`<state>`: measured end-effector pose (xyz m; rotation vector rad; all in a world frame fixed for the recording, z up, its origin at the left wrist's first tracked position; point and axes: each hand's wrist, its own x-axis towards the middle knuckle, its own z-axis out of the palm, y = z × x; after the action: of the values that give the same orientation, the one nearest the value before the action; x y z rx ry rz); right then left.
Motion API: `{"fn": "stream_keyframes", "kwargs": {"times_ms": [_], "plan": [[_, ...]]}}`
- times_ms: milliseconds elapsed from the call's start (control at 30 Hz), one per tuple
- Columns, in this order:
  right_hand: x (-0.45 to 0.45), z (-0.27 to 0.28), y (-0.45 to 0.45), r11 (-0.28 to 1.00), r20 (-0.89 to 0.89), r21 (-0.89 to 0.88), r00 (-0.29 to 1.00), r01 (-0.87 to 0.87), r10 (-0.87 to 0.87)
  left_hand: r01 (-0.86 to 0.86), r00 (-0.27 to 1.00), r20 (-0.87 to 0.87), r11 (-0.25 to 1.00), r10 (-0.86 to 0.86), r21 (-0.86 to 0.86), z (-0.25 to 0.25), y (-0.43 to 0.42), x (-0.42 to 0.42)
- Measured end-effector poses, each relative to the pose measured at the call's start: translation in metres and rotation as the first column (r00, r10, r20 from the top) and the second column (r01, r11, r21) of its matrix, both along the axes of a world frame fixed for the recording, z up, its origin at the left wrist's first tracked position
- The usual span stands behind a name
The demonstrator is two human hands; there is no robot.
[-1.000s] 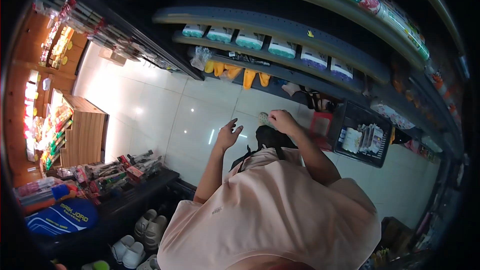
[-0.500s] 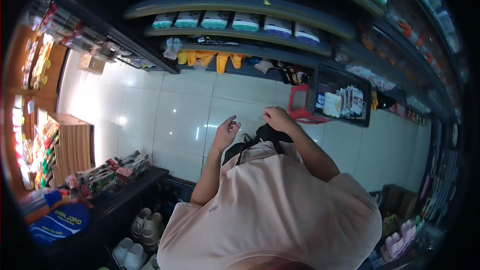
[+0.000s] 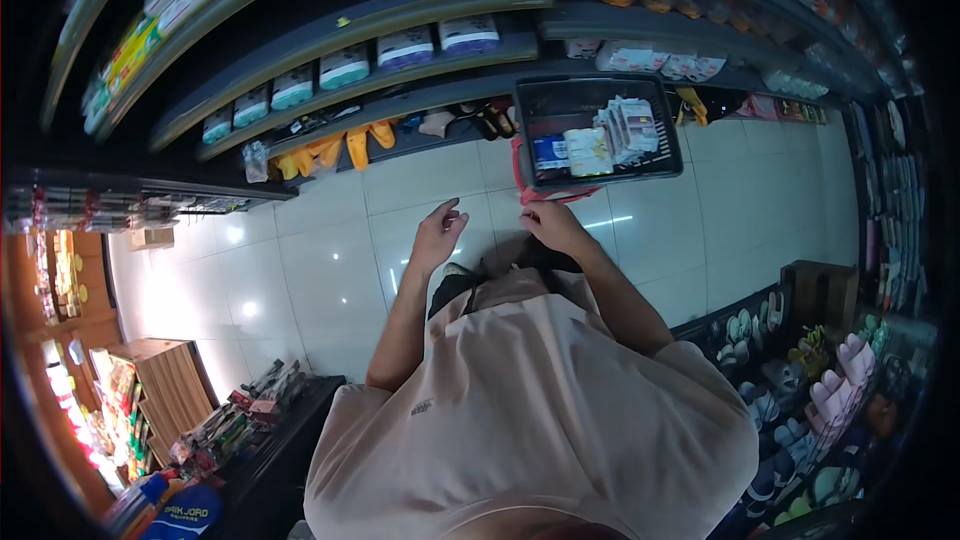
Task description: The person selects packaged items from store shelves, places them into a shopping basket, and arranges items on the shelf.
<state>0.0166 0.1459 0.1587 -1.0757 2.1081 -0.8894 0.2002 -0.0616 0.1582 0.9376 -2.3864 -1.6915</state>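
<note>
My left hand is held over the tiled floor, fingers partly spread and nothing in them. My right hand has its fingers curled in, and no object shows in it. Just beyond the right hand stands a black plastic crate on a red stool. Inside the crate lie several white printed packets, a pale yellowish pack and a blue-and-white pack. Neither hand visibly touches the crate.
Ahead, a dark shelf carries packs with green and purple bases; yellow-orange items hang below. Slippers fill a rack at right. Left are a wooden box and a blue bag.
My view has turned and moved toward the right, so the crate and stool now sit nearer and more central. The slipper rack at right shows more. Both hands keep much the same pose.
</note>
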Motion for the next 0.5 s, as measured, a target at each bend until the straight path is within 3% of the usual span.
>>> {"fn": "stream_keyframes", "kwargs": {"times_ms": [100,200,367,467,500], "plan": [[-0.048,-0.015,0.04,0.997,0.096,0.032,0.993,0.065,-0.068,0.024,0.999,0.03,0.999,-0.025,0.027,-0.003,0.034,-0.055],[-0.101,-0.031,0.076,0.988,0.071,0.061,0.987,0.141,-0.145,0.008,0.998,0.062,0.999,-0.011,0.039,-0.011,0.071,-0.107],[-0.187,-0.096,0.111,0.945,-0.09,0.047,0.944,0.323,-0.318,0.074,0.987,0.144,0.997,-0.068,-0.033,0.001,0.113,-0.169],[-0.227,-0.137,0.116,0.912,-0.281,0.126,0.895,0.391,-0.345,0.052,0.983,0.176,0.997,-0.042,-0.055,0.006,0.125,-0.189],[-0.239,-0.149,0.116,0.898,-0.254,0.193,0.904,0.397,-0.345,0.035,0.982,0.187,0.998,-0.024,-0.054,0.008,0.128,-0.194]]}}
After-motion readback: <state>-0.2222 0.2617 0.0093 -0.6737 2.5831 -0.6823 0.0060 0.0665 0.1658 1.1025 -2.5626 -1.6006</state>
